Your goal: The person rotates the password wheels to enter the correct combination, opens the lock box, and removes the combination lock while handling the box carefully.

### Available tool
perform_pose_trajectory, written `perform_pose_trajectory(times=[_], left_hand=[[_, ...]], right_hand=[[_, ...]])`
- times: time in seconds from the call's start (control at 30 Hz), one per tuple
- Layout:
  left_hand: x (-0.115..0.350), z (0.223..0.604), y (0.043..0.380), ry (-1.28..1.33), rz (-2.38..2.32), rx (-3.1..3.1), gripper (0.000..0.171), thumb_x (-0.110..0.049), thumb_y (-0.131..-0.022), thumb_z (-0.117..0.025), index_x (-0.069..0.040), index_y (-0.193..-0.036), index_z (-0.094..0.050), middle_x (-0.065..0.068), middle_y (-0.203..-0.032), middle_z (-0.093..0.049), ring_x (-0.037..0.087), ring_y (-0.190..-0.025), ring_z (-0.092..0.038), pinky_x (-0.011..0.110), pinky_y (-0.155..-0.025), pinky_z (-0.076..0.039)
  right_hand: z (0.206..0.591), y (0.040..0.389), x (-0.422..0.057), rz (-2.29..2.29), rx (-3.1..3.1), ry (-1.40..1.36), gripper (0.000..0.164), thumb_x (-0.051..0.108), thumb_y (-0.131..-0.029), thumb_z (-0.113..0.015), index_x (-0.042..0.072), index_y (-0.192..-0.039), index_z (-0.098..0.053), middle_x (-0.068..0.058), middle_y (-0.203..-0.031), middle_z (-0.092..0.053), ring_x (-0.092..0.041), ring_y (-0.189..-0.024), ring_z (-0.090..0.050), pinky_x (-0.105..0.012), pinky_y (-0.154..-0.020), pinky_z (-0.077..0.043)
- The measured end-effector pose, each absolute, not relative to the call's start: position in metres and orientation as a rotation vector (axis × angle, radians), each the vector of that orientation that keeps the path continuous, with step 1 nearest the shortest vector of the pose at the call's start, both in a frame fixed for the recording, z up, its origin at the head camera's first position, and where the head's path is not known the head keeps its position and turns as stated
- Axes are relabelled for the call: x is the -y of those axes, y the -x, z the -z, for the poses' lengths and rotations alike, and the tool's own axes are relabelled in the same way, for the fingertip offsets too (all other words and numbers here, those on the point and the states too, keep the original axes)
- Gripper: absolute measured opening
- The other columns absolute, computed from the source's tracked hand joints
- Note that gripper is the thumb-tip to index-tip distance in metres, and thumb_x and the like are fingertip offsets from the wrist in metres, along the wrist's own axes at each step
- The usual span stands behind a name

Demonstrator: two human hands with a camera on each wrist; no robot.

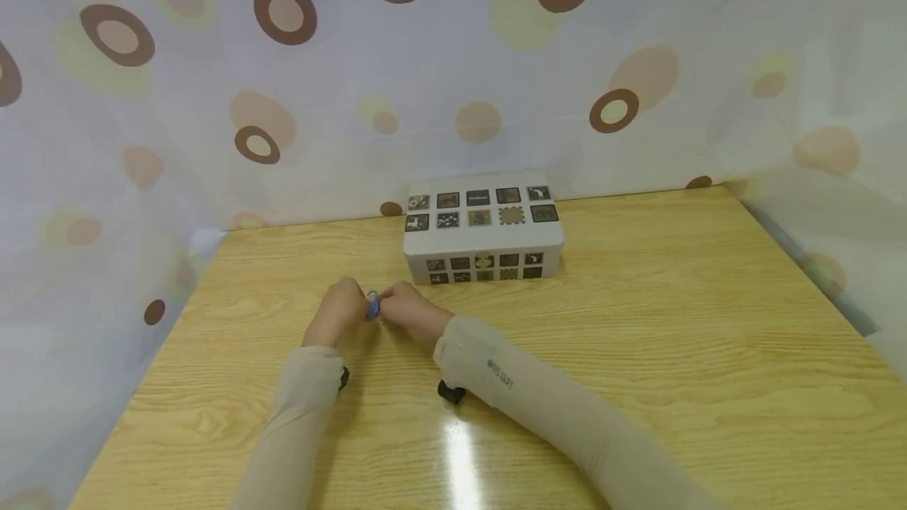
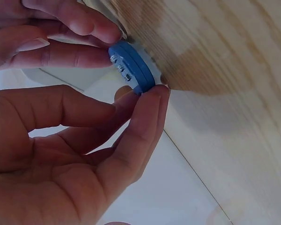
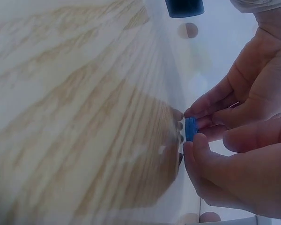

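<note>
A small blue combination padlock (image 2: 133,68), rounded, with three silvery dials along its side, is between my two hands close over the wooden table. In the head view the padlock (image 1: 372,305) appears as a blue spot with a thin curved loop at its top. My left hand (image 1: 340,309) pinches one end of it between thumb and fingertips. From the other side, my right hand (image 1: 411,312) holds the opposite end with its fingertips. Both hands' fingers cover the padlock's ends in the wrist views.
Behind the hands, a white box (image 1: 485,238) printed with small square pictures stands against the back curtain (image 1: 453,101). The wood-grain table (image 1: 673,321) extends to both sides. Black wrist cameras (image 1: 451,393) sit under the sleeves.
</note>
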State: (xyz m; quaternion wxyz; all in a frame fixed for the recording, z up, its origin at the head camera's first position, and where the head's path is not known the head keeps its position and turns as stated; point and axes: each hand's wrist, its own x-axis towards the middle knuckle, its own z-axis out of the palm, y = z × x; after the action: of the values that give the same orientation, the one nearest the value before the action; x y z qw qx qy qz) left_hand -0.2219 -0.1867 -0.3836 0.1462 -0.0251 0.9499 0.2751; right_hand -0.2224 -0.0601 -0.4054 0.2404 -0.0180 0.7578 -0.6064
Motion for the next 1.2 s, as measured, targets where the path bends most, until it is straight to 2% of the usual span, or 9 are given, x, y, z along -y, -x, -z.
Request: perform_pose_trajectory(times=[0.07, 0.23, 0.4, 0.63, 0.9, 1.2], left_hand=[[0.187, 0.384, 0.222, 0.067, -0.796, -2.736, 0.028, 0.001, -0.088, -0.050, -0.005, -0.062, -0.052, -0.002, -0.055, -0.037, 0.011, -0.051, -0.033, 0.021, -0.047, -0.029], [0.186, 0.386, 0.221, 0.087, -0.797, -2.727, 0.030, 0.003, -0.089, -0.049, -0.006, -0.060, -0.050, -0.003, -0.052, -0.034, 0.009, -0.048, -0.029, 0.020, -0.046, -0.026], [0.185, 0.385, 0.219, 0.091, -0.789, -2.744, 0.030, 0.003, -0.088, -0.048, -0.007, -0.059, -0.048, -0.002, -0.053, -0.035, 0.010, -0.049, -0.032, 0.020, -0.046, -0.027], [0.182, 0.384, 0.217, 0.079, -0.771, -2.760, 0.035, 0.004, -0.088, -0.047, -0.011, -0.056, -0.041, -0.003, -0.052, -0.033, 0.009, -0.049, -0.030, 0.019, -0.046, -0.026], [0.178, 0.384, 0.217, 0.080, -0.747, -2.779, 0.035, 0.005, -0.087, -0.049, -0.010, -0.057, -0.040, -0.002, -0.053, -0.033, 0.010, -0.049, -0.031, 0.020, -0.047, -0.027], [0.175, 0.384, 0.218, 0.090, -0.711, -2.775, 0.030, 0.003, -0.090, -0.049, -0.007, -0.062, -0.045, 0.000, -0.058, -0.037, 0.011, -0.052, -0.034, 0.020, -0.048, -0.030]], right_hand=[[0.405, 0.223, 0.061, 1.645, -2.095, 0.055, 0.042, -0.011, -0.076, -0.047, -0.013, -0.116, -0.061, -0.016, -0.106, -0.059, -0.020, -0.085, -0.047, -0.024, -0.069, -0.038], [0.406, 0.222, 0.061, 1.629, -2.106, 0.061, 0.042, -0.010, -0.078, -0.047, -0.013, -0.118, -0.060, -0.020, -0.119, -0.059, -0.022, -0.095, -0.049, -0.031, -0.088, -0.044], [0.407, 0.221, 0.062, 1.635, -2.110, 0.056, 0.042, -0.008, -0.081, -0.047, -0.012, -0.121, -0.059, -0.021, -0.126, -0.057, -0.024, -0.107, -0.051, -0.037, -0.101, -0.040], [0.407, 0.221, 0.061, 1.641, -2.106, 0.072, 0.042, -0.009, -0.081, -0.045, -0.013, -0.121, -0.059, -0.021, -0.126, -0.057, -0.022, -0.102, -0.049, -0.036, -0.098, -0.042], [0.408, 0.222, 0.061, 1.654, -2.108, 0.055, 0.041, -0.009, -0.082, -0.045, -0.014, -0.121, -0.057, -0.023, -0.127, -0.057, -0.031, -0.117, -0.051, -0.039, -0.102, -0.041], [0.405, 0.221, 0.059, 1.649, -2.119, 0.020, 0.040, -0.009, -0.083, -0.047, -0.012, -0.121, -0.057, -0.022, -0.124, -0.057, -0.028, -0.108, -0.052, -0.039, -0.099, -0.042]])
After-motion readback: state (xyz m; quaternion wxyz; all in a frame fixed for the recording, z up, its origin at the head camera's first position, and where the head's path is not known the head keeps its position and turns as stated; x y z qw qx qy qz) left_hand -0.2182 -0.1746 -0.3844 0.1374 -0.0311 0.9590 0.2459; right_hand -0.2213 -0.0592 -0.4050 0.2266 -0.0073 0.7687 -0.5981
